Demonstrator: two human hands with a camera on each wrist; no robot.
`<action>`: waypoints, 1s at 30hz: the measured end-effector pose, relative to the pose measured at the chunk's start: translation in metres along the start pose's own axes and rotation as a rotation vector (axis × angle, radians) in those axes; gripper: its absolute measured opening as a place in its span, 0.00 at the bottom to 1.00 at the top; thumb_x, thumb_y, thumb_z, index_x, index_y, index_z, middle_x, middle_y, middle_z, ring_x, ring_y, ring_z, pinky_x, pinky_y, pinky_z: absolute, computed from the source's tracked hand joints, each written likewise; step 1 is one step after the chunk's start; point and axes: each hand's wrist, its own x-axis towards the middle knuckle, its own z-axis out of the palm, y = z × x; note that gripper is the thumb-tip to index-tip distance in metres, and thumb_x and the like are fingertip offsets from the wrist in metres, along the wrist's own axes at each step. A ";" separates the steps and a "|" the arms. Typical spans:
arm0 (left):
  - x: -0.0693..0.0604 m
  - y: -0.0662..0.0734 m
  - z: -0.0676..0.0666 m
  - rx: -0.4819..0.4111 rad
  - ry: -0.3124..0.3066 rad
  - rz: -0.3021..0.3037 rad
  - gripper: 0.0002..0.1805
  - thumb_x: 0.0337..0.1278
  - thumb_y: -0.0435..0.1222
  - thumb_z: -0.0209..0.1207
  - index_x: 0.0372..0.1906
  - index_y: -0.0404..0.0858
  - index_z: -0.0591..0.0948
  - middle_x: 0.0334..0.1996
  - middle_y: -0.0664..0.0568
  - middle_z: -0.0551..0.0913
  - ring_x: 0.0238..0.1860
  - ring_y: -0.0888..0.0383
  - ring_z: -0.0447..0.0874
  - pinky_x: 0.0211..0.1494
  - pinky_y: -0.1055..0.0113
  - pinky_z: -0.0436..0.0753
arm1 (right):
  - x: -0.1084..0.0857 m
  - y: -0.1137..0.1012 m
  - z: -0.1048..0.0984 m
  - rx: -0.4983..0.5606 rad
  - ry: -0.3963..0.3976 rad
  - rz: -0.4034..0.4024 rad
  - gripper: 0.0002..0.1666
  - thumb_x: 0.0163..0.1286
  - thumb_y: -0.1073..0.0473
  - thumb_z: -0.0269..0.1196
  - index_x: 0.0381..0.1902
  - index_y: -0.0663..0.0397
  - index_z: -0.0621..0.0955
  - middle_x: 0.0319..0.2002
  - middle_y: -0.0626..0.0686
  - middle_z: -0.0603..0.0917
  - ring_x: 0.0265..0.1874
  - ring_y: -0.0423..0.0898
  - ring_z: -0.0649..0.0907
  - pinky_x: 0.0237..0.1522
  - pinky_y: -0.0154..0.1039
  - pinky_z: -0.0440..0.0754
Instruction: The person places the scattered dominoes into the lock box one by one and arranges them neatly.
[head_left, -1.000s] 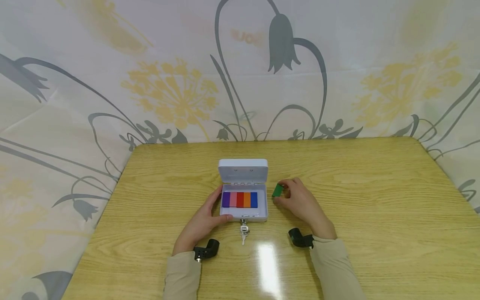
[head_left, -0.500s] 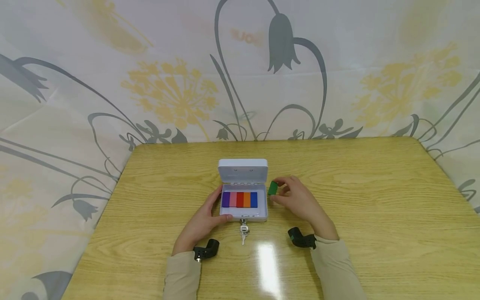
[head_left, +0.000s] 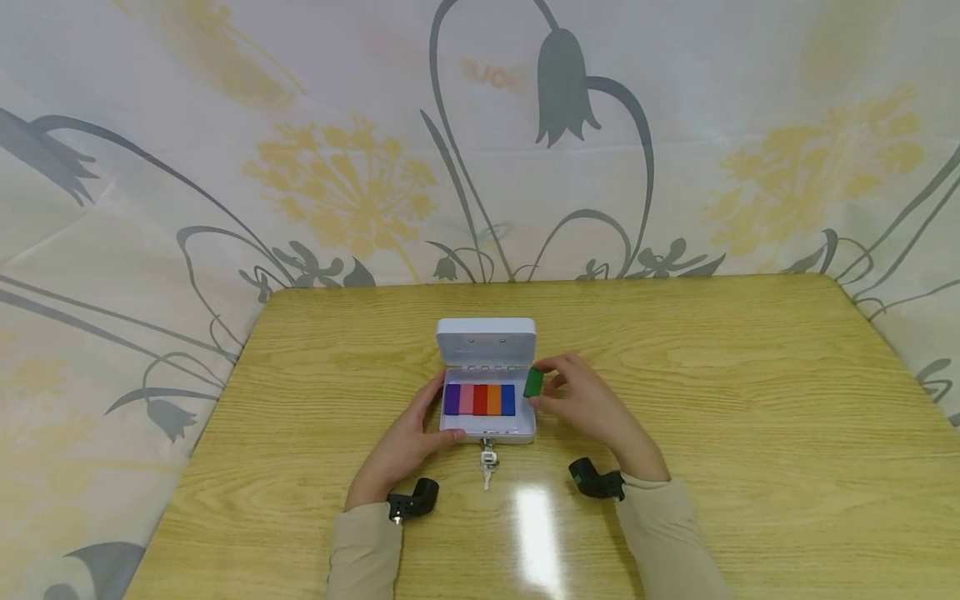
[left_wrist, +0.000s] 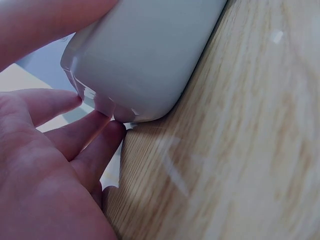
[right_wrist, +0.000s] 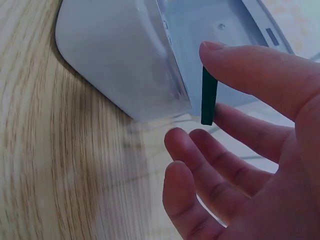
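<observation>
A white metal cash box [head_left: 489,426] stands on the wooden table with its lid [head_left: 486,343] raised. Inside it, purple, pink, red [head_left: 481,400], orange and blue flat blocks lie side by side in a row. My left hand [head_left: 399,448] holds the box's left side, thumb at the front edge; its fingertips touch the wall in the left wrist view. Between thumb and index finger, my right hand [head_left: 594,403] pinches a thin green block [head_left: 533,382] over the box's right rim. In the right wrist view that block [right_wrist: 208,97] appears edge-on, with the other fingers spread.
Keys [head_left: 488,467] hang from the lock at the box's front. The wooden table [head_left: 750,400] reaches back to a flower-patterned cloth [head_left: 675,167]. A black camera mount sits at each wrist.
My right hand has moved left with the green block, from beside the box to over its right rim. The left hand and box have stayed still.
</observation>
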 end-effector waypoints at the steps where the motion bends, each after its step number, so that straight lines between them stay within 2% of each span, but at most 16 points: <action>1: 0.000 0.000 0.000 0.000 0.000 0.001 0.50 0.40 0.48 0.66 0.68 0.60 0.50 0.67 0.64 0.50 0.67 0.61 0.42 0.66 0.53 0.44 | 0.000 0.000 0.001 -0.008 -0.001 -0.002 0.27 0.54 0.52 0.66 0.51 0.52 0.74 0.45 0.52 0.72 0.40 0.46 0.75 0.39 0.41 0.74; 8: 0.000 0.000 0.000 0.002 0.000 -0.003 0.50 0.39 0.49 0.66 0.68 0.61 0.50 0.67 0.64 0.49 0.67 0.61 0.42 0.66 0.53 0.44 | 0.001 -0.003 0.005 -0.042 0.003 -0.014 0.28 0.53 0.52 0.66 0.51 0.52 0.74 0.45 0.50 0.73 0.41 0.46 0.75 0.41 0.43 0.74; 15: 0.000 0.000 0.000 -0.006 -0.004 0.001 0.50 0.40 0.48 0.66 0.68 0.59 0.49 0.67 0.64 0.49 0.67 0.61 0.42 0.66 0.53 0.44 | 0.001 -0.006 0.008 -0.054 -0.014 -0.009 0.28 0.54 0.53 0.66 0.53 0.52 0.74 0.46 0.49 0.72 0.42 0.46 0.75 0.40 0.40 0.75; 30: 0.000 0.001 0.000 -0.017 -0.003 -0.015 0.49 0.41 0.47 0.66 0.68 0.61 0.50 0.67 0.65 0.49 0.67 0.60 0.42 0.66 0.52 0.44 | -0.001 -0.013 0.011 -0.100 -0.017 -0.052 0.28 0.53 0.58 0.67 0.52 0.55 0.73 0.50 0.54 0.69 0.42 0.47 0.75 0.40 0.40 0.75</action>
